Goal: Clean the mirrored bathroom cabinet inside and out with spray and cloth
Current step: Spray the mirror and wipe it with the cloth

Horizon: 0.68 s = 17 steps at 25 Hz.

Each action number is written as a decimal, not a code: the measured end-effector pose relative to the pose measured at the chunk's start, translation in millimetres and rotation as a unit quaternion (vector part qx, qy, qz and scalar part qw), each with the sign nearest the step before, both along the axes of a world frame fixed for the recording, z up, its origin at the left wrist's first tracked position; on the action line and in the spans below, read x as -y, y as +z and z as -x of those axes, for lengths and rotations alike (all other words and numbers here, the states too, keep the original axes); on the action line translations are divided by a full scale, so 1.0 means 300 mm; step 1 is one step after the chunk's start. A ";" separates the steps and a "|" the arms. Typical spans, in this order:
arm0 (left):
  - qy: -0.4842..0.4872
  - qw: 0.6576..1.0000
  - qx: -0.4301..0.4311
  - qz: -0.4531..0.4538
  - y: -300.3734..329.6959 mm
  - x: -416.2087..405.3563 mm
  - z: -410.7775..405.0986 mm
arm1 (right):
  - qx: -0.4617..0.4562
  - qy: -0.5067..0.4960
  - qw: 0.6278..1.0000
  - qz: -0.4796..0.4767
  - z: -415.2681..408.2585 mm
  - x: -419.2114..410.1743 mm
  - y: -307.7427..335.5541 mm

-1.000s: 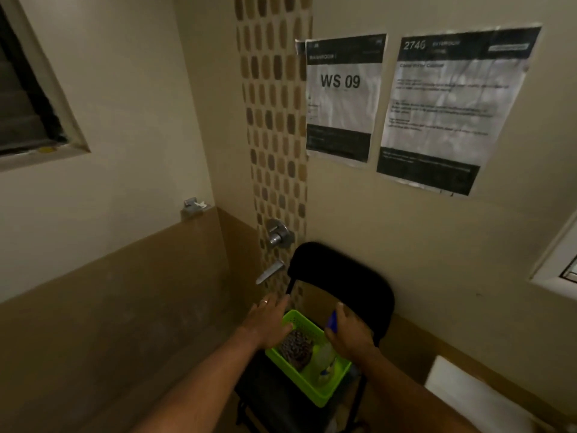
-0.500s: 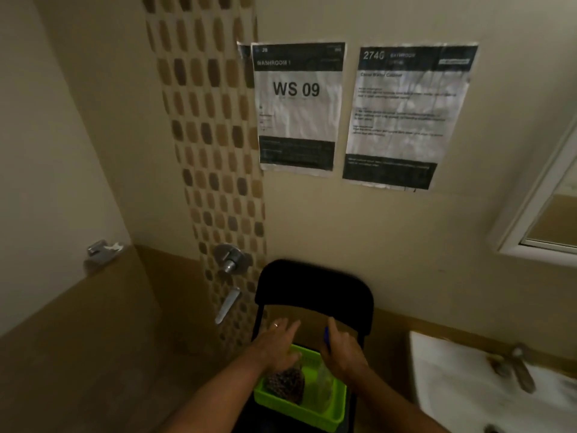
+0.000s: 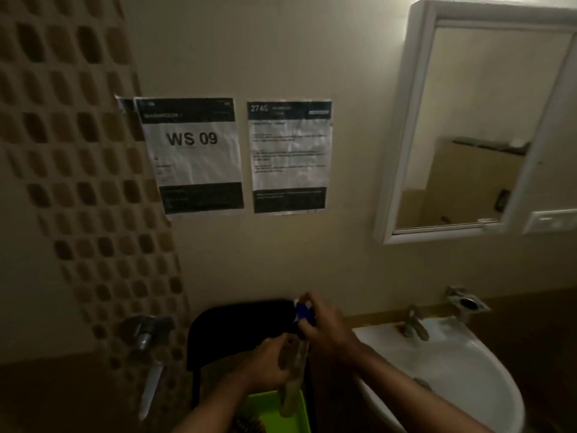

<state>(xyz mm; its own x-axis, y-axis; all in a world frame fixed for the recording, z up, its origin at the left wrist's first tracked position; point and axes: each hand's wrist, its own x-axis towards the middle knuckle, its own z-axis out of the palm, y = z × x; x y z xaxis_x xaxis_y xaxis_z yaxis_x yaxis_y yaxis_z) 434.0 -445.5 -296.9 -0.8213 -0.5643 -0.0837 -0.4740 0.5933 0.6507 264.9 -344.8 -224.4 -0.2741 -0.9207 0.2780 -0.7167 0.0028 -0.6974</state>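
Head view, dim and a little blurred: both hands meet low in the middle, over a green basket (image 3: 274, 410) that sits on a black folding chair (image 3: 240, 326). The right hand (image 3: 324, 329) has its fingers wrapped round the blue trigger head of a spray bottle (image 3: 293, 382) — the head pokes up above the knuckles. The bottle's long axis runs close to upright, head up and clear body hanging down, its base just over the basket's far end. The left hand (image 3: 268, 364) is curled against the bottle's body from the left; whether it grips the bottle or something else against it cannot be told. A dark patterned cloth (image 3: 246, 425) shows at the bottom edge in the basket.

The mirrored cabinet (image 3: 409, 126) hangs high on the wall to the upper right, white-framed, well apart from the hands. Below it a white basin (image 3: 462, 370) with a metal tap (image 3: 412, 323) stands just right of the chair. A metal soap holder (image 3: 466, 303) is fixed to the wall beside the tap. Two printed sheets hang on the wall — one reading WS 09 (image 3: 192, 154), the other a notice sheet (image 3: 290, 156). A mosaic tile strip (image 3: 71, 170) runs down the left, with a wall faucet (image 3: 146, 335) at its foot.
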 end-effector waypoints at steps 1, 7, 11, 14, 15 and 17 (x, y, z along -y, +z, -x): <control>-0.005 1.000 -0.026 -0.007 0.039 -0.002 0.027 | -0.001 -0.008 1.000 0.014 0.019 -0.008 0.056; -0.030 0.994 -0.108 0.005 0.366 0.020 0.227 | -0.027 -0.031 0.996 0.078 0.144 -0.059 0.411; -0.070 0.982 -0.160 0.077 0.588 -0.014 0.363 | -0.084 -0.081 0.981 0.156 0.214 -0.113 0.603; -0.115 0.968 -0.200 0.102 0.724 -0.067 0.467 | -0.132 -0.153 0.953 0.226 0.264 -0.163 0.699; -0.135 0.962 -0.213 0.105 0.768 -0.090 0.500 | -0.131 -0.177 0.943 0.250 0.284 -0.182 0.723; -0.173 0.950 -0.237 0.106 0.847 -0.136 0.558 | -0.093 -0.212 0.932 0.280 0.322 -0.218 0.765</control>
